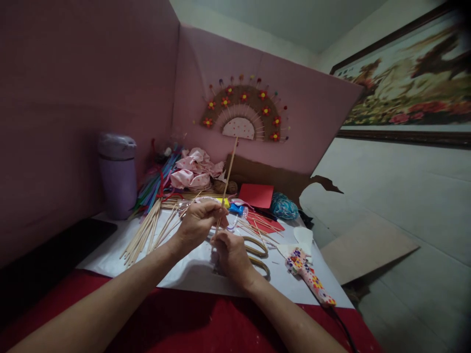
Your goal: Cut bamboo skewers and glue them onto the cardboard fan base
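Left hand point(200, 221) and right hand point(232, 256) pinched a slanting wooden stick point(228, 174) above the worktop point(184, 273).
Uneven force might have snapped it; a slip could have dropped it near the scissors point(262, 256).

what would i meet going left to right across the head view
Purple container → loose thin sticks → left hand → right hand → scissor handles → flower-patterned corded tool → framed picture
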Demonstrator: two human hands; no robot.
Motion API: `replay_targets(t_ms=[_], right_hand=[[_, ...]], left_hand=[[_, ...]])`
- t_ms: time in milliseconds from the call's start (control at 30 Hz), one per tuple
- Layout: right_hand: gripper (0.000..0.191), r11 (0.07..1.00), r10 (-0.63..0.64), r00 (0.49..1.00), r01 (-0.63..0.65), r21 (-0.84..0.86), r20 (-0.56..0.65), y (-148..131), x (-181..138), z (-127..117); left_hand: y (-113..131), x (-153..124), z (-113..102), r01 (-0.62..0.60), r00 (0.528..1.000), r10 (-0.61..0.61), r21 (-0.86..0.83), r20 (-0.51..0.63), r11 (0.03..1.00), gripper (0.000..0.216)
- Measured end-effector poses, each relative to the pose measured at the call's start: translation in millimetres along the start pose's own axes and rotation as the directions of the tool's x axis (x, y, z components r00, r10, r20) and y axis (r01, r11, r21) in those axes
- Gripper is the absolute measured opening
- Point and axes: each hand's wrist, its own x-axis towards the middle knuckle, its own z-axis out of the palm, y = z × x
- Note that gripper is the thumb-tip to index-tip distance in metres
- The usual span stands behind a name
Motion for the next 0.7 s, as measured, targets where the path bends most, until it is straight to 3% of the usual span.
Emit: replay_targets(t_ms=[300, 467, 633, 700], right_hand=[[0.019, 0.997, 0.053, 0.998, -0.054, -0.05, -0.031, -2, 1, 2], [0.016, 0.995, 0.076, 0.997, -0.075, -0.066, 0.02, -2, 2, -1], [0.013, 0.948, 0.077, 0.99, -0.036, -0.316, 0.119, -7, 5, -48], [0.012, 0.92, 0.118, 0.96, -0.01, -0.391, 0.253, -6, 1, -72]], left_hand=[[-7, -1, 4, -0.028, 1.0, 0.028, 0.035, 0.011, 0.999, 0.019], [-18, -3, 7, -0.045, 0.997, 0.044, -0.003, -0.064, 0.999, 0.015], [-17, -1, 4, -0.018, 0.997, 0.012, -0.069, -0.076, 0.997, 0.018], [-15, 0, 3, 0.003, 0.998, -0.008, -0.078, -0.064, 0.997, 0.019]])
